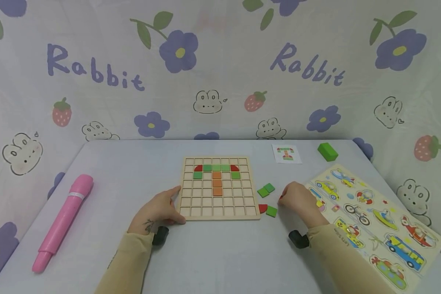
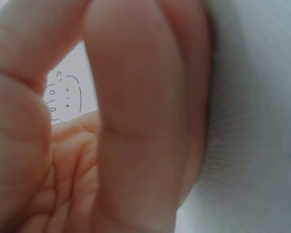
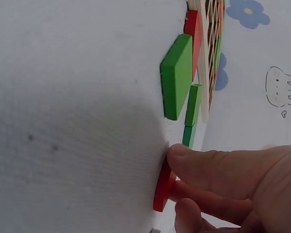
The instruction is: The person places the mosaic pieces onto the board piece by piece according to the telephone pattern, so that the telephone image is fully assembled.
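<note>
A square wooden grid board (image 1: 198,202) lies flat, with green, orange and red tiles set in a T shape. My left hand (image 1: 161,207) holds its near left corner, thumb by the front edge and fingers along the left side. The left wrist view shows mostly bent fingers (image 2: 136,116). To the right of the board, my right hand (image 1: 297,202) pinches a small red tile (image 3: 164,187) between thumb and fingers, low over the table. Between board and hand lie loose green tiles (image 1: 271,211) and a red quarter-round tile (image 1: 262,208) against the board's edge.
A pattern card (image 1: 286,154) and a green block (image 1: 328,151) sit at the back right. A vehicle puzzle board (image 1: 375,224) lies under the right forearm's side of the table. At the left rests a pink microphone-shaped toy (image 1: 64,222). A printed cloth hangs behind.
</note>
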Motion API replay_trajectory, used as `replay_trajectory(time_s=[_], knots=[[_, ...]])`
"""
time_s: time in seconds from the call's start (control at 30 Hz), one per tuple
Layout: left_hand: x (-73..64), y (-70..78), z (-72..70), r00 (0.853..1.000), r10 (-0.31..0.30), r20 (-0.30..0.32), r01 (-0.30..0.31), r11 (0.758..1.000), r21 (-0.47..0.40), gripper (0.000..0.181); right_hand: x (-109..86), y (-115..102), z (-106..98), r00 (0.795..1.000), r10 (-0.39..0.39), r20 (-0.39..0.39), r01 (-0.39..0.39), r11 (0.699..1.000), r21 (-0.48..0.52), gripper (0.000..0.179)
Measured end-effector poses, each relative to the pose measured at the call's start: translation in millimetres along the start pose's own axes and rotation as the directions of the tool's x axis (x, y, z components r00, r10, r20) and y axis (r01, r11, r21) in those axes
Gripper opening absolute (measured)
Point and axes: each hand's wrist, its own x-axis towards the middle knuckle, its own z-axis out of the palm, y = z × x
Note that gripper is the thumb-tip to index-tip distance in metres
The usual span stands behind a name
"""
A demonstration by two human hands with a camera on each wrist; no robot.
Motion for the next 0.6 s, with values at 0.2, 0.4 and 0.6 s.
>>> replay_trajectory(time_s=[0.2,0.4,0.6], knots=[[0.4,-1.2,0.1,1.000,0.015,0.002,-0.015,1.000,0.012,0.109,0.1,0.7,2.0,1.000,-0.013,-0.018,0.013,1.000,0.013,0.020],[-0.8,0.1,0.3,1.000,-0.001,-0.004,0.001,1.000,-0.005,0.109,0.0,0.3,1.3,1.000,0.009,-0.017,-0.009,1.000,0.019,0.021],[-1.2,0.9,0.9,1.000,-0.016,-0.004,0.016,1.000,-0.025,0.108,0.0,-4.6,-4.4,0.988,-0.090,-0.126,0.109,0.983,0.149,0.014]])
